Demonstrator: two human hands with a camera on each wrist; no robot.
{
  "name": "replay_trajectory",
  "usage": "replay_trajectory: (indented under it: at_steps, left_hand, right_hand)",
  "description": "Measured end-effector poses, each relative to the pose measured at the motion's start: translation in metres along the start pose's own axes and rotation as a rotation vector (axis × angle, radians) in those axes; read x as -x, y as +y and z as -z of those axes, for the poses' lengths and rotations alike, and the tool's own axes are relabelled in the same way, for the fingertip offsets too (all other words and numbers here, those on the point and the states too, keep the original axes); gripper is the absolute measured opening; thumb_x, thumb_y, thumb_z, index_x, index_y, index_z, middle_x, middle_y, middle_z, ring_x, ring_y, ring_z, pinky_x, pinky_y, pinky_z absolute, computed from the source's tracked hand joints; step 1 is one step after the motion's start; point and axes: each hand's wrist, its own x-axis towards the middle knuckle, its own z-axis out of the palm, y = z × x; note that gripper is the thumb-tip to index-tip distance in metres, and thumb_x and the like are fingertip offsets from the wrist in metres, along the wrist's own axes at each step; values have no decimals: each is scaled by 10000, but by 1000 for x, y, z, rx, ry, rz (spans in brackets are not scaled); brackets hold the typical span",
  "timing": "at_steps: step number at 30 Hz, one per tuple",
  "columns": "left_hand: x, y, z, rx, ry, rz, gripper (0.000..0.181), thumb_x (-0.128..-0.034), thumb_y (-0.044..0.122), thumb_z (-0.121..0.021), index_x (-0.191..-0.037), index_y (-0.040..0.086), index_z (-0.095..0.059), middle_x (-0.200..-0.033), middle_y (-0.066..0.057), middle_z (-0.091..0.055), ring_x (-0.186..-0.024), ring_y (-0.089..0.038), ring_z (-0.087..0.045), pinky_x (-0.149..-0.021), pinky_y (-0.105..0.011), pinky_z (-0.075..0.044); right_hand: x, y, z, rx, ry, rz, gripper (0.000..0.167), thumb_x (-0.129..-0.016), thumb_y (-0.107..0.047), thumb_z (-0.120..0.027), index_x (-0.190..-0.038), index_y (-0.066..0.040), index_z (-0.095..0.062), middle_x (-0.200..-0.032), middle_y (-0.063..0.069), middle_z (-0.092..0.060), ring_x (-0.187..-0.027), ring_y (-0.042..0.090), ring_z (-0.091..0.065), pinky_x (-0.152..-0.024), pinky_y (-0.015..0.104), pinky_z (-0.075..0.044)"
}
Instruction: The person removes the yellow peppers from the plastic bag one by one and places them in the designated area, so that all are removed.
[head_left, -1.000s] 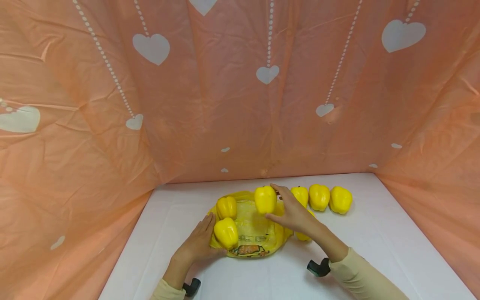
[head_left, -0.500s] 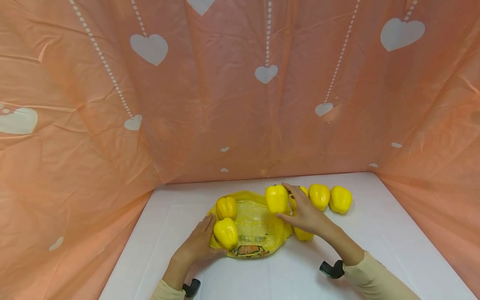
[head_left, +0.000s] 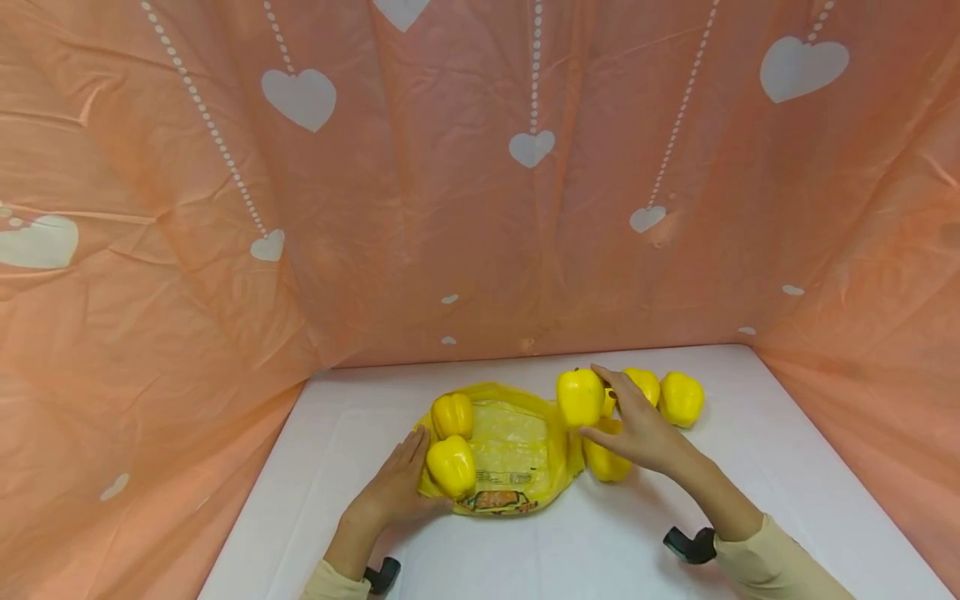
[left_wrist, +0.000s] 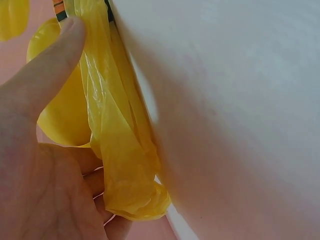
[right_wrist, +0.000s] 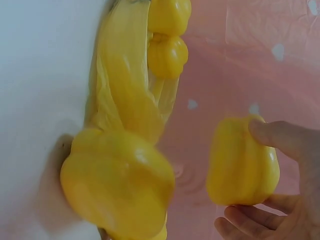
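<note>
In the head view a yellow plastic bag (head_left: 517,425) lies on the table with its mouth spread open. Two yellow bell peppers, one behind (head_left: 453,416) and one in front (head_left: 452,467), sit at its left side. My left hand (head_left: 397,482) holds the bag's left edge; the left wrist view shows the thumb on the crumpled plastic (left_wrist: 120,150) and the fingers passing behind it. My right hand (head_left: 637,429) grips another yellow bell pepper (head_left: 579,398) between thumb and fingers, raised near the bag's right rim. The right wrist view shows that pepper (right_wrist: 242,162) off the table.
Right of the bag, a bell pepper (head_left: 607,462) stands near the rim, partly covered by my right hand. Two more, one (head_left: 643,385) beside the other (head_left: 681,400), stand at the back right. Another is mostly hidden behind the held one. Pink heart-printed sheeting (head_left: 480,208) encloses the white table (head_left: 330,433).
My right hand has moved to the right with the bell pepper, from over the bag to its right rim. The left hand and the two peppers beside it have stayed put.
</note>
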Motion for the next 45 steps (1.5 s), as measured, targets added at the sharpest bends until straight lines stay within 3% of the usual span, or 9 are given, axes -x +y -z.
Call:
replay_trajectory:
  at_steps: [12, 26, 32, 45]
  left_hand:
    - [-1, -2, -1, 0, -3, 5, 1236, -836, 515, -902, -1666, -90, -215, -1760, -265, -176, -1638, -404, -185, -1344, -553, -185]
    - [-3, -4, -2, -2, 12, -8, 1233, -831, 502, -907, -1658, -105, -222, -1752, -280, -188, -1630, -423, -200, -1341, -561, -190]
    - [-3, -3, -2, 8, 12, -6, 1231, -827, 486, -911, -1656, -109, -223, -1749, -287, -189, -1629, -426, -200, -1341, -564, -186]
    - [-5, -1, 1, 12, 10, -22, 1232, -829, 483, -909, -1652, -120, -218, -1745, -299, -184, -1629, -438, -187, -1343, -570, -168]
  right_hand:
    - [15, 14, 17, -1, 1, -58, 970, -923, -300, -875, -1665, -75, -293, -1592, 226, -427, -1401, 483, -506, -1132, 691, -474]
    - [32, 34, 37, 24, 28, -22, 951, -909, -217, -889, -1634, -1, -312, -1540, 236, -467, -1367, 433, -521, -1122, 637, -472]
    - [40, 41, 44, 10, 44, -12, 934, -914, -164, -879, -1623, 43, -307, -1502, 284, -486, -1330, 500, -562, -1095, 655, -488]
    - [56, 56, 47, 69, 58, -52, 948, -904, -211, -886, -1627, 22, -319, -1594, 299, -404, -1350, 489, -501, -1111, 738, -437]
